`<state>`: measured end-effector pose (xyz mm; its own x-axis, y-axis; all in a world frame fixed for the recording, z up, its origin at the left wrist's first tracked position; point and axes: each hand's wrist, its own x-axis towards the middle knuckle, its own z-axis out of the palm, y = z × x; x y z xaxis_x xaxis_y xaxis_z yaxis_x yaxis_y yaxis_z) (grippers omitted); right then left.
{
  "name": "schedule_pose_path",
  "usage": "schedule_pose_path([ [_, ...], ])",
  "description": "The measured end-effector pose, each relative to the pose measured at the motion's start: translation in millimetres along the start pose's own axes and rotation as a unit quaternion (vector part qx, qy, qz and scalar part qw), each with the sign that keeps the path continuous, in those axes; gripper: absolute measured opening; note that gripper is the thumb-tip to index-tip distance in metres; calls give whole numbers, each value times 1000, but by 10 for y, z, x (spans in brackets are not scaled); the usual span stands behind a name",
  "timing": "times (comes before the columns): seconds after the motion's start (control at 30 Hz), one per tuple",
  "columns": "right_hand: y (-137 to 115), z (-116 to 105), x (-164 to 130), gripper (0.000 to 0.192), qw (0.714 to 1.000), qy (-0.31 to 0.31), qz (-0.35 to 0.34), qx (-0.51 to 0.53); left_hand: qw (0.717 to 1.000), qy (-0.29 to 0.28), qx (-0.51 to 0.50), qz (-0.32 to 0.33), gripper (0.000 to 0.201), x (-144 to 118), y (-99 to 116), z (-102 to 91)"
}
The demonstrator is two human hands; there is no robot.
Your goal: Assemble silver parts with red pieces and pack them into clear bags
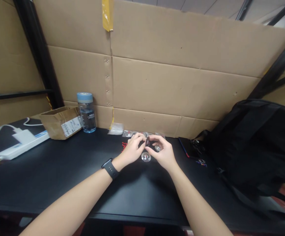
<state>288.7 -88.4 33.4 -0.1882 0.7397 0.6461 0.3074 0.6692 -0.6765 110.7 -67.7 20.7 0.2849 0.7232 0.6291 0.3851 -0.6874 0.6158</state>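
While we hold the small dark round part (147, 141) between the fingertips of both hands, raised a little above the surface (59, 170), the risks come from how slight that hold is: the left hand (132, 150) pinches it from one side and the right hand (162, 151) from the other, each grip narrow and closed on the same piece, so any uneven pressure could, in our judgement, flick it out sideways. Just below the grip lies a shiny metal disc (145, 157), and a second one (158, 148) sits partly behind our right fingers; a dropped part could strike either and skitter off. Beyond the grip, against the cardboard wall (181, 85), lie small clear bags (123, 131) and some red bits (124, 145), too small for us to tell what they are, and a loose piece could vanish among them. To the right of the grip, well apart, a black backpack (255, 144) spreads over the surface with its straps trailing, another place where something dark would be hard to find on a dark top. Far to the left stand a water bottle (86, 112), a cardboard box (60, 122) and a white power strip (22, 142), none of them close enough to trouble us. Our left wrist wears a black watch (110, 168), clear of everything
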Motion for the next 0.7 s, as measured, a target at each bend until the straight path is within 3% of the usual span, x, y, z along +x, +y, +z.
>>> schedule_pose_path([
  [0.17, 23, 7, 1, 24, 999, 0, 21, 39, 998, 38, 38, 16, 13, -13, 60, -18],
  [0.43, 145, 41, 4, 34, 986, -17, 91, 138, 965, 63, 247, 59, 10, -73, 182, -35],
  [0.7, 288, 59, 12, 32, 974, -45, 152, 162, 966, 77, 244, 46, 6, -65, 182, -23],
])
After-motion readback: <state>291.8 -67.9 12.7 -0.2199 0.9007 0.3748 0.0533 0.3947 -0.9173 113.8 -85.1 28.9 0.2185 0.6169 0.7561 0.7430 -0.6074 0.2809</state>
